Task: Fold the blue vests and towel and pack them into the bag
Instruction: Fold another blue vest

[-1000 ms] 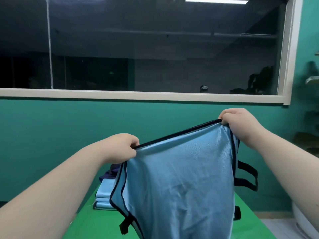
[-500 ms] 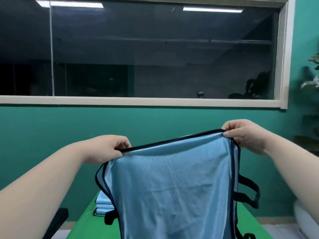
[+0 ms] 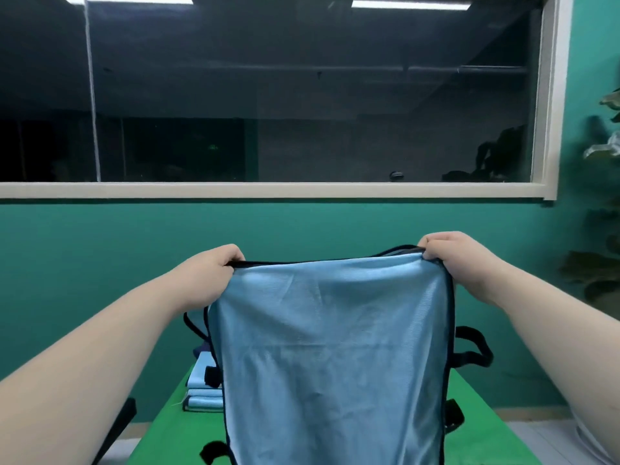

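A light blue vest (image 3: 332, 357) with black trim and black side straps hangs in the air in front of me, spread flat. My left hand (image 3: 211, 268) pinches its top left corner. My right hand (image 3: 453, 256) grips its top right corner. The top edge runs almost level between the two hands. Behind the vest, at the far left of the green table (image 3: 161, 427), lies a stack of folded blue cloths (image 3: 203, 384) with something dark blue on top. The vest hides the middle of the table. No bag can be made out.
A teal wall with a wide dark window (image 3: 268, 95) stands right behind the table. A leafy plant (image 3: 604, 229) is at the right edge. A dark object (image 3: 117, 427) stands left of the table, and pale floor shows on both sides.
Both hands have come closer together and level, so the vest's top edge went from slanted to nearly horizontal. The view has tilted up a little.
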Tool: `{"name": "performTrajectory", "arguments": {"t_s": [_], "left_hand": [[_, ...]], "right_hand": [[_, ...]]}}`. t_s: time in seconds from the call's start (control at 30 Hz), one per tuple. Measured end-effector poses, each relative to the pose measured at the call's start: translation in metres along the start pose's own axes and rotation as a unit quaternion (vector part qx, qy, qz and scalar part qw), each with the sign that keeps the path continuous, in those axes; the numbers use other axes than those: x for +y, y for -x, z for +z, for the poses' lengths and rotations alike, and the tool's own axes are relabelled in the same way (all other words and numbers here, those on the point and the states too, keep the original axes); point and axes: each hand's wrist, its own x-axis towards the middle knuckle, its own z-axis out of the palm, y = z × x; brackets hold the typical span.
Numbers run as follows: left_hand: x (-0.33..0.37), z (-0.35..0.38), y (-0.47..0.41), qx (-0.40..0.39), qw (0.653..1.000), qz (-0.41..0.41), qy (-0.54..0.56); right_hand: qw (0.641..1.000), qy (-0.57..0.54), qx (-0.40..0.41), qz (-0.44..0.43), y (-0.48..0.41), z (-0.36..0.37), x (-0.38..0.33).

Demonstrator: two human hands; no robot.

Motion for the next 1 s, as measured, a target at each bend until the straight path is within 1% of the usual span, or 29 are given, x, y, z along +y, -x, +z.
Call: {"name": "performTrajectory", "arguments": {"t_s": [0.13,0.23,0.43,0.57,0.63,0.7,0.83,0.93,1.0], "left_hand": [[-0.010,-0.008,0.004,-0.010,1.000,0.022,-0.014],[-0.018,-0.016,0.003,-0.004,0.999,0.045,-0.018],[-0.023,-0.032,0.005,-0.040,0.997,0.066,0.004],[-0.022,-0.041,0.010,-0.107,0.991,0.073,-0.014],[-0.020,-0.042,0.012,-0.123,0.990,0.071,-0.027],[-0.020,-0.040,0.012,-0.117,0.991,0.062,-0.037],[-0.022,-0.037,0.009,-0.079,0.995,0.043,-0.046],[-0.023,-0.035,0.008,-0.074,0.995,0.039,-0.051],[-0.024,-0.035,0.007,-0.092,0.993,0.042,-0.060]], "right_hand": [[0.995,-0.078,-0.056,-0.018,0.003,-0.006,0.007],[0.991,-0.102,-0.086,-0.013,0.005,-0.010,0.012],[0.992,-0.110,-0.057,-0.034,0.006,-0.016,0.017],[0.993,-0.101,-0.053,-0.024,0.006,-0.021,0.018],[0.995,-0.090,-0.048,-0.023,0.004,-0.022,0.021],[0.995,-0.084,-0.045,-0.023,0.003,-0.023,0.024],[0.995,-0.077,-0.050,-0.027,0.005,-0.024,0.026],[0.995,-0.081,-0.052,-0.027,0.008,-0.023,0.025],[0.996,-0.073,-0.048,-0.027,0.008,-0.023,0.028]]}}
